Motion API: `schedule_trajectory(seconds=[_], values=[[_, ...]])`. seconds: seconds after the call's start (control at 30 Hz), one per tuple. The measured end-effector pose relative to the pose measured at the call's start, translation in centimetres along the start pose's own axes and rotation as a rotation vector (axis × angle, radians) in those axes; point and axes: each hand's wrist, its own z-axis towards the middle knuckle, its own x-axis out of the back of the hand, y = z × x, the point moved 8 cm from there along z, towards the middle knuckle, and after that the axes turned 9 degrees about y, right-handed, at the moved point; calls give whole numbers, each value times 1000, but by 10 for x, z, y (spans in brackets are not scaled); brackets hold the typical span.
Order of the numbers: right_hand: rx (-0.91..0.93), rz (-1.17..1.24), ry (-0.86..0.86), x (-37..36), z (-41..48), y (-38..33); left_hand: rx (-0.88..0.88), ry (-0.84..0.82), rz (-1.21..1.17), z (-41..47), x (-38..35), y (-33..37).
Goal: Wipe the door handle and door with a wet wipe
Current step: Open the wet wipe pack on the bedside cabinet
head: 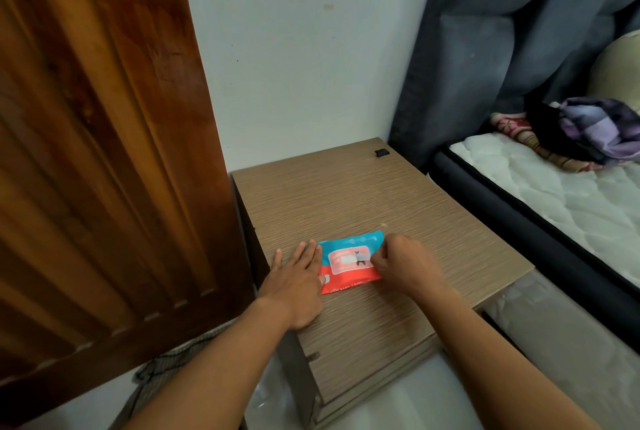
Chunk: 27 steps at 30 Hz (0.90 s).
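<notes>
A blue and red wet wipe pack [348, 261] lies flat on a light wood-grain bedside cabinet [363, 194]. My left hand [298, 282] lies flat with fingers spread, pressing on the pack's left end. My right hand [401, 261] is curled at the pack's right side, its fingertips pinching at the edge of the label flap. The brown wooden door [97, 152] stands open on the left, right beside the cabinet. Its handle is out of view.
A white wall [304, 59] rises behind the cabinet. A bed with a white mattress [561, 194] and crumpled clothes [588, 131] is on the right, with a dark curtain [485, 31] above it. A small black item [381, 153] sits at the cabinet's back corner. Checked cloth [162, 370] lies on the floor.
</notes>
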Motion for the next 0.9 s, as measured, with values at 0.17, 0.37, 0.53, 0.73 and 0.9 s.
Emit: schedule_trajectory(seconds=[0.17, 0.37, 0.53, 0.73, 0.9], values=[[263, -93, 131, 15, -8, -37, -1, 8, 5, 0, 2, 1], [439, -98, 39, 0, -14, -62, -9, 25, 22, -1, 3, 3], [370, -65, 23, -2, -5, -59, -2, 23, 17, 0, 2, 1], [316, -126, 14, -7, 1, -63, 5, 31, 16, -1, 4, 2], [414, -213, 33, -5, -4, -76, 5, 30, 19, -3, 4, 3]])
